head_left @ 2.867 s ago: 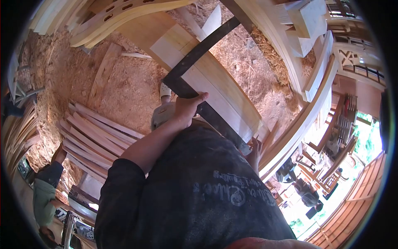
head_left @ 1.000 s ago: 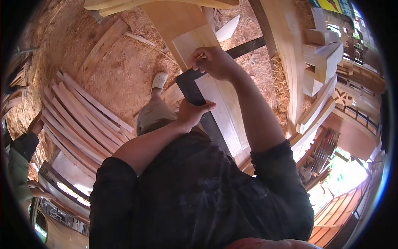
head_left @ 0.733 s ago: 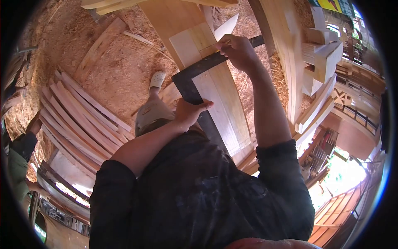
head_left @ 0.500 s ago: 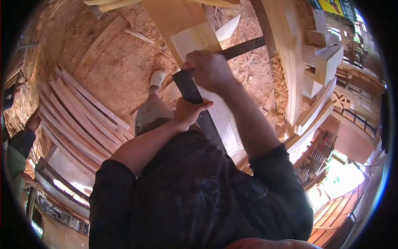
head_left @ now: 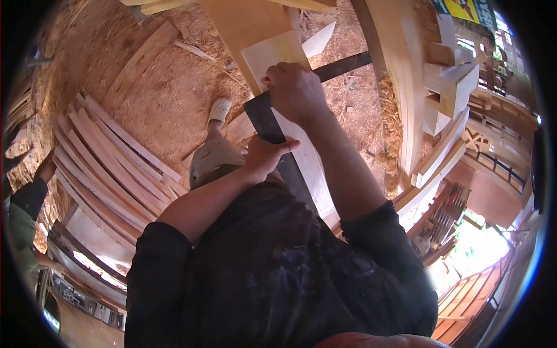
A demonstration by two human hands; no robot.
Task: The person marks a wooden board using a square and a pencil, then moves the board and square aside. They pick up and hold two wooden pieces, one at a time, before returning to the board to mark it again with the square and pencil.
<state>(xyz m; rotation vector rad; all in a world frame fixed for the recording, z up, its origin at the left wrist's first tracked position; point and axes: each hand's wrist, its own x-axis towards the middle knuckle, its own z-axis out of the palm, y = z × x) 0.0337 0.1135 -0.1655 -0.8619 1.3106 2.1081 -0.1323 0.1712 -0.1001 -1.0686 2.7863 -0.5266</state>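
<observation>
A large dark L-shaped square point(head_left: 342, 65) lies over pale boards, one leg reaching right and the other running down toward my torso. My left hand point(head_left: 270, 155) is wrapped round the lower leg, thumb across its edge. Beside the corner, my right hand point(head_left: 296, 93) is curled closed over the other leg; what its fingers hold is too small to make out. Beneath the square runs a pale plank point(head_left: 310, 168), partly covered by my right forearm. A light rectangular piece point(head_left: 275, 52) rests on a wide yellowish board point(head_left: 238, 20) just beyond my right hand.
Curved wooden slats point(head_left: 110, 156) are stacked on the left. At the left edge is another person's arm point(head_left: 32, 197). A long beam point(head_left: 403, 87) and cut timber blocks point(head_left: 452, 87) stand on the right. Shavings cover the floor point(head_left: 168, 87); my foot wears a light clog point(head_left: 220, 109).
My right hand has shifted slightly up and away from my body, and it looks less blurred. The left hand and the square have hardly moved.
</observation>
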